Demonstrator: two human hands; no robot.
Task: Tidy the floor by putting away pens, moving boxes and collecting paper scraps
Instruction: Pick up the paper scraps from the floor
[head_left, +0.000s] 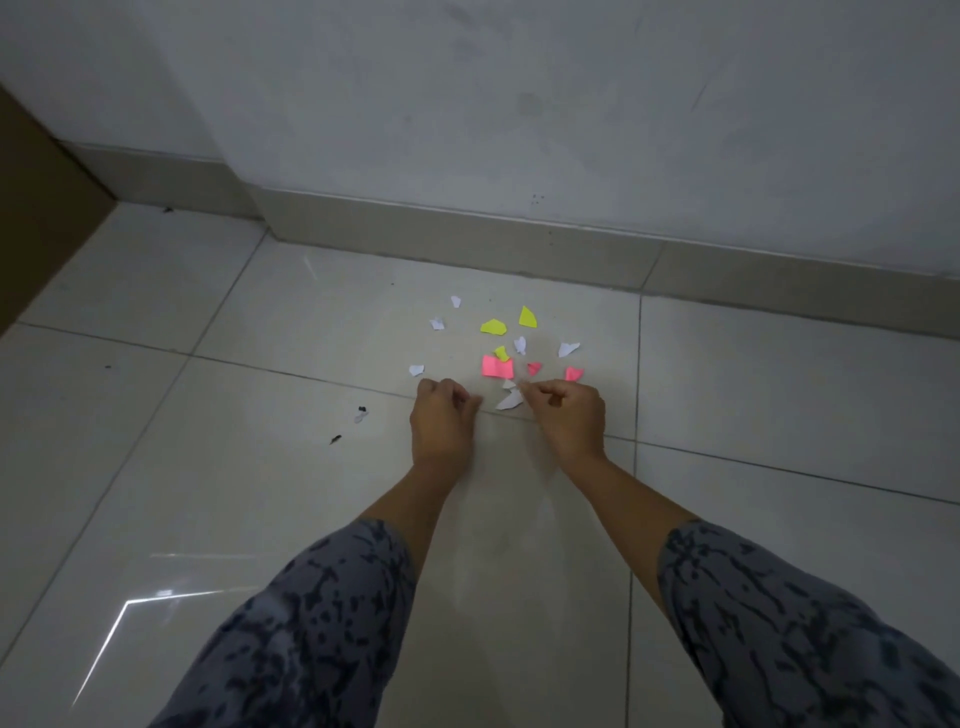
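Several torn paper scraps lie on the pale tiled floor (311, 322) near the wall. Among them are a large pink scrap (497, 367), two small pink scraps (573, 373), yellow scraps (493, 326) and white scraps (437, 323). My left hand (444, 418) rests at the near left edge of the cluster with its fingers curled shut; nothing shows in it. My right hand (569, 415) is at the near right edge. Its thumb and forefinger pinch together at a small white scrap (508, 384), just above a larger white scrap (510, 400).
A skirting board (467, 234) and a grey wall stand just behind the scraps. A brown flat surface (41, 208) rises at the far left. Small dark bits (335, 439) and a tiny white piece (359, 415) lie on the tiles left of my hands.
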